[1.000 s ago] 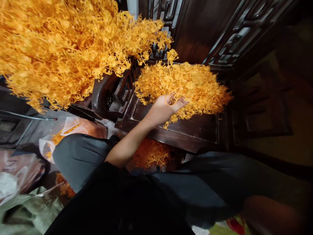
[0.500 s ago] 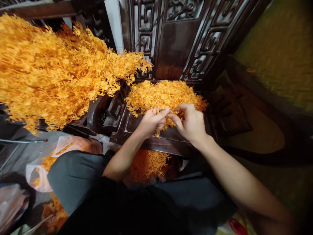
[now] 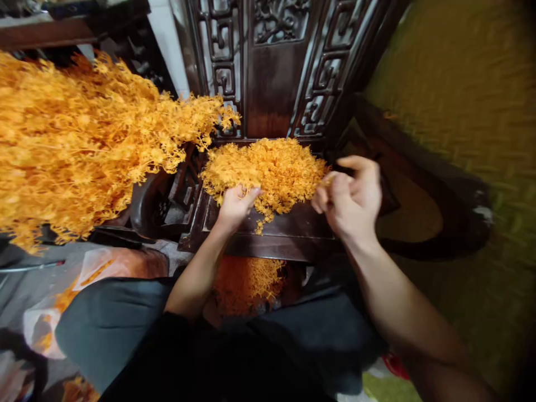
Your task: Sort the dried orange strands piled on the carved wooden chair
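Observation:
A heap of orange plastic flower sprigs (image 3: 285, 173) lies on the dark wooden seat (image 3: 268, 245). At the heap's front left edge, my left hand (image 3: 238, 207) is closed, thumb against fingers, on an orange flower sprig (image 3: 232, 173) that blends into the heap behind it. My right hand (image 3: 354, 198) is raised off the heap's right side, slightly blurred. Its lower fingers are curled against the thumb and the index finger arches above. A small orange-tan bit shows at its fingertips, too unclear to name.
A much larger mass of orange sprigs (image 3: 84, 145) spreads at the left, beside the seat's curved arm (image 3: 144, 206). A carved wooden back (image 3: 274, 84) rises behind. More orange sprigs (image 3: 251, 282) sit beneath the seat. A plastic bag (image 3: 125, 265) lies on the floor at left.
My hands were together in front of the heap; my right hand has moved away to the right. My left hand keeps its pinch near the heap. The view has shifted a little.

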Motion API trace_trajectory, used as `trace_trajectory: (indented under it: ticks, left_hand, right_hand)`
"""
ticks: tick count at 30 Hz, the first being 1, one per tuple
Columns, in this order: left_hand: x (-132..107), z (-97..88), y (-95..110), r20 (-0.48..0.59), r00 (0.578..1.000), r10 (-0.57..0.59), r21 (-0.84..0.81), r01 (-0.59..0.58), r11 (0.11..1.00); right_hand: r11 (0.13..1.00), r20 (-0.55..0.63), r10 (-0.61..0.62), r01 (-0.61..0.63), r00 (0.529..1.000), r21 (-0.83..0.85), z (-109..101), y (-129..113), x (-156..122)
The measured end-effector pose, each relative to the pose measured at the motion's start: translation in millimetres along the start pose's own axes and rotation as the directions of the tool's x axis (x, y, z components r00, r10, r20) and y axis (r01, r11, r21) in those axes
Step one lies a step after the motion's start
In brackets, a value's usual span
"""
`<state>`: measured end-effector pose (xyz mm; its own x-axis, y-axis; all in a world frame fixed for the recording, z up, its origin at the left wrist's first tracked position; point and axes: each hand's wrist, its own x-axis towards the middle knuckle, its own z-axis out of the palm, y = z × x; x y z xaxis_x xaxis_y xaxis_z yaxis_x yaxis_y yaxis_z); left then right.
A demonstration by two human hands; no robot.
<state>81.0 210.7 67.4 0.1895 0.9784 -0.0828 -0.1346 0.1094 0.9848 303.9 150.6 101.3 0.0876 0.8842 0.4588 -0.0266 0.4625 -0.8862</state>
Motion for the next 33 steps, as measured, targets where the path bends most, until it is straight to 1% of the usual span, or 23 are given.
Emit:
trace_trajectory:
  ticks: [2, 3, 5, 8, 11, 12, 14, 15, 16, 17, 19, 21, 22, 23, 25, 26, 28, 29, 30, 31, 33]
  left_hand:
    - [-8, 5.9, -3, 0.084, 0.996, 0.007, 0.001, -0.007, 1.0]
    - [-11, 8.1, -4, 0.106, 0.994, 0.01, 0.003, -0.011, 1.0]
    - [-14, 10.5, -6, 0.129, 0.992, 0.01, 0.012, -0.011, 1.0]
    - [-16, 11.2, -4, 0.14, 0.99, 0.016, 0.034, -0.021, 0.999]
    - [-19, 13.8, 0, 0.152, 0.988, 0.013, 0.09, -0.027, 0.996]
    - [-20, 15.4, 1, 0.158, 0.987, 0.013, 0.112, -0.031, 0.993]
    - [-22, 19.0, 3, 0.176, 0.984, 0.019, 0.138, -0.044, 0.989]
    - [-22, 20.5, 4, 0.185, 0.982, 0.026, 0.142, -0.053, 0.988]
    - [-23, 21.8, 4, 0.197, 0.98, 0.031, 0.143, -0.06, 0.988]
    - [-23, 22.6, 5, 0.213, 0.976, 0.036, 0.142, -0.068, 0.988]
    - [-23, 23.1, 5, 0.24, 0.97, 0.041, 0.146, -0.078, 0.986]
    - [-23, 22.4, 6, 0.257, 0.966, 0.042, 0.16, -0.085, 0.983]
    - [-24, 21.9, 6, 0.265, 0.964, 0.039, 0.168, -0.086, 0.982]
    - [-24, 21.4, 6, 0.273, 0.961, 0.035, 0.176, -0.086, 0.981]
    - [-26, 20.6, 7, 0.318, 0.948, 0.021, 0.18, -0.082, 0.98]
    - [-27, 20.2, 6, 0.347, 0.938, 0.013, 0.172, -0.077, 0.982]
    - [-28, 19.0, 7, 0.396, 0.918, 0.0, 0.122, -0.053, 0.991]
    - [-29, 17.9, 7, 0.405, 0.914, 0.003, 0.078, -0.038, 0.996]
    - [-30, 16.5, 8, 0.401, 0.916, 0.01, 0.026, -0.022, 0.999]
    - [-30, 14.7, 10, 0.386, 0.922, 0.017, -0.028, -0.006, 1.0]
    - [-29, 10.4, 13, 0.359, 0.933, 0.011, -0.11, 0.031, 0.993]
  right_hand:
    - [0.977, 0.011, 0.109, -0.109, 0.994, 0.183, 5, 1, 8]
    - [0.956, 0.045, 0.162, -0.168, 0.986, 0.239, 8, 1, 11]
    - [0.918, 0.111, 0.252, -0.274, 0.961, 0.285, 10, 2, 13]
    - [0.904, 0.117, 0.308, -0.329, 0.944, 0.273, 13, 5, 10]
    - [0.932, 0.089, 0.306, -0.318, 0.948, 0.174, 18, 9, 5]
    - [0.951, 0.078, 0.281, -0.289, 0.956, 0.114, 20, 11, 3]
    - [0.98, 0.07, 0.185, -0.178, 0.98, -0.092, 24, 12, 1]
    - [0.97, 0.088, 0.116, -0.094, 0.989, -0.225, 25, 11, 0]
    - [0.935, 0.128, 0.043, 0.005, 0.991, -0.354, 25, 10, 0]
    - [0.88, 0.186, -0.024, 0.11, 0.982, -0.462, 25, 9, 0]
    - [0.752, 0.324, -0.12, 0.299, 0.938, -0.587, 23, 7, 2]
    - [0.65, 0.428, -0.175, 0.431, 0.887, -0.626, 21, 6, 5]
    - [0.617, 0.454, -0.202, 0.472, 0.868, -0.629, 21, 7, 7]
    - [0.604, 0.463, -0.232, 0.5, 0.856, -0.621, 22, 7, 8]
    - [0.628, 0.435, -0.295, 0.516, 0.851, -0.583, 23, 9, 10]
    - [0.652, 0.41, -0.309, 0.505, 0.858, -0.566, 22, 10, 12]
    - [0.688, 0.339, -0.302, 0.45, 0.891, -0.57, 16, 13, 18]
    - [0.69, 0.284, -0.295, 0.41, 0.912, -0.597, 9, 16, 23]
    - [0.682, 0.203, -0.302, 0.36, 0.931, -0.636, -1, 20, 29]
    - [0.671, 0.101, -0.326, 0.305, 0.94, -0.676, -12, 25, 35]
    - [0.653, -0.031, -0.362, 0.23, 0.932, -0.722, -34, 36, 49]
